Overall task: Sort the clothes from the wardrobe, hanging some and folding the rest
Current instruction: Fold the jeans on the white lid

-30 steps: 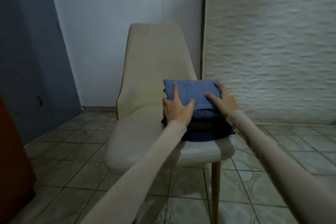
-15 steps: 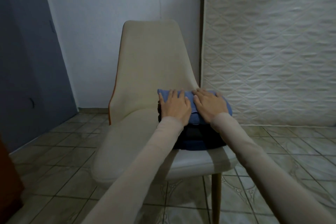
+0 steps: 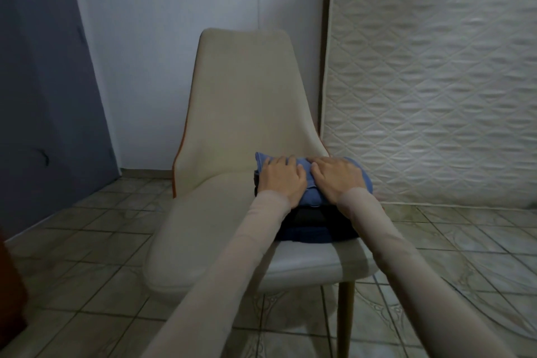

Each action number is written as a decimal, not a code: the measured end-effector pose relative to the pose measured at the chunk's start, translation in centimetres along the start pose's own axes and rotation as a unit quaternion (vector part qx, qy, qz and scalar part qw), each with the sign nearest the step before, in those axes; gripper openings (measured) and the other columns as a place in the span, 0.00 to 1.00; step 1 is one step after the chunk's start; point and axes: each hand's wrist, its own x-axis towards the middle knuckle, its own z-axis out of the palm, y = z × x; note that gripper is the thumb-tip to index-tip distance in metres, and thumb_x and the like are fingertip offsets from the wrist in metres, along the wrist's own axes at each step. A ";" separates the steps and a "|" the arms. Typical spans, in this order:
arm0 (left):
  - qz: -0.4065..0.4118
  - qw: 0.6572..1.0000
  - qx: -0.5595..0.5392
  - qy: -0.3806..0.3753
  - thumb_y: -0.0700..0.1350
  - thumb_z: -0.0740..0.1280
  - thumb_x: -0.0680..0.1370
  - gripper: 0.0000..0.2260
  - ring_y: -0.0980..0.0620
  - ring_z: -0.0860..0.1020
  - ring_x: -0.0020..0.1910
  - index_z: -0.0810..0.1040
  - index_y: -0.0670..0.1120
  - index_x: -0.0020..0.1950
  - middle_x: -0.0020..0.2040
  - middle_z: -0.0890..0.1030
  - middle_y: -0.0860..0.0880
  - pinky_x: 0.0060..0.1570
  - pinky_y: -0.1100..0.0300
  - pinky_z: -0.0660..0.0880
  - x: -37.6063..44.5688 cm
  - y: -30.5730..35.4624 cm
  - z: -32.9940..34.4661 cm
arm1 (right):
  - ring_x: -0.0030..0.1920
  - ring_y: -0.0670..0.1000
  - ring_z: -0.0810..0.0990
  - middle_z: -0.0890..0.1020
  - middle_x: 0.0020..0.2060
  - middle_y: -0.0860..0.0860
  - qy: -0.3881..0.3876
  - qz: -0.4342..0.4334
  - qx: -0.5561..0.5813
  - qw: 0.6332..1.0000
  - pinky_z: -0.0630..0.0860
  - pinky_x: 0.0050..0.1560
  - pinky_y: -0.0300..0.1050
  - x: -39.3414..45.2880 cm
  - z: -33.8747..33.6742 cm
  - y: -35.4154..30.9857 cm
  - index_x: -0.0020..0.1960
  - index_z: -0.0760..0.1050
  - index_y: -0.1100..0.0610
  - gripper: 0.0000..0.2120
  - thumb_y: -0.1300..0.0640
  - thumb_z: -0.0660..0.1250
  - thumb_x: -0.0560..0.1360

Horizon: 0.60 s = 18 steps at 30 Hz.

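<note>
Both hands are down on the pile: the left hand point(image 3: 281, 180) and the right hand point(image 3: 337, 179) lie side by side, palms flat on the folded light-blue denim garment point(image 3: 308, 183), fingers stretched forward and only slightly bent. Each grip is released, pressing rather than grasping. Under the palms the blue piece tops a stack of darker folded clothes point(image 3: 312, 225), which sits on the right half of the beige chair point(image 3: 244, 102) seat; left of the left hand the seat shows only its cushion. Beyond the right hand an upright quilted mattress point(image 3: 436, 81) leans at the wall. This looks like the folding step closing out, the top fold being flattened onto the stack. The next move probably calls for lifting both palms straight off without dragging the fabric, then fetching another garment.
</note>
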 end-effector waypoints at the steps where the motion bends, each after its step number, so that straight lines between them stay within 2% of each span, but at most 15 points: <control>1: 0.002 1.000 -0.003 -0.004 0.47 0.48 0.83 0.18 0.46 0.69 0.65 0.67 0.42 0.67 0.65 0.73 0.42 0.65 0.55 0.57 -0.1 0.0 -0.1 | 0.65 0.53 0.71 0.71 0.68 0.53 -0.006 -0.007 -0.005 1.000 0.64 0.65 0.46 -0.1 -0.1 0.0 0.72 0.63 0.55 0.21 0.53 0.47 0.82; 4: 0.015 0.999 -0.027 -0.013 0.47 0.47 0.83 0.20 0.47 0.64 0.69 0.61 0.42 0.73 0.70 0.69 0.43 0.69 0.53 0.53 -0.4 -0.2 -0.6 | 0.69 0.51 0.66 0.66 0.71 0.52 -0.017 -0.020 -0.001 1.000 0.60 0.67 0.46 -0.6 -1.0 0.1 0.73 0.59 0.57 0.21 0.55 0.47 0.82; 7: 0.030 0.996 -0.075 -0.026 0.48 0.47 0.83 0.21 0.48 0.59 0.73 0.58 0.42 0.75 0.74 0.63 0.44 0.72 0.53 0.47 -0.7 -0.7 -1.6 | 0.72 0.49 0.62 0.63 0.73 0.50 -0.032 -0.002 0.049 0.998 0.54 0.71 0.51 -1.0 -2.4 -0.2 0.74 0.58 0.55 0.21 0.54 0.45 0.82; 11: 0.036 0.991 -0.128 0.005 0.45 0.48 0.84 0.20 0.51 0.55 0.75 0.56 0.42 0.76 0.76 0.58 0.46 0.72 0.55 0.44 -2.0 -1.5 -3.1 | 0.74 0.47 0.58 0.60 0.74 0.48 -0.022 0.015 0.115 0.993 0.46 0.73 0.55 -1.7 -4.3 -1.2 0.74 0.59 0.53 0.21 0.51 0.47 0.83; 18: -0.011 0.986 -0.164 0.025 0.44 0.49 0.83 0.21 0.53 0.51 0.76 0.52 0.42 0.77 0.78 0.53 0.47 0.72 0.57 0.43 -5.7 -5.8 -5.6 | 0.75 0.48 0.56 0.55 0.76 0.48 -0.005 -0.050 0.116 0.992 0.47 0.73 0.53 -2.6 -6.4 -6.7 0.76 0.54 0.53 0.23 0.51 0.49 0.82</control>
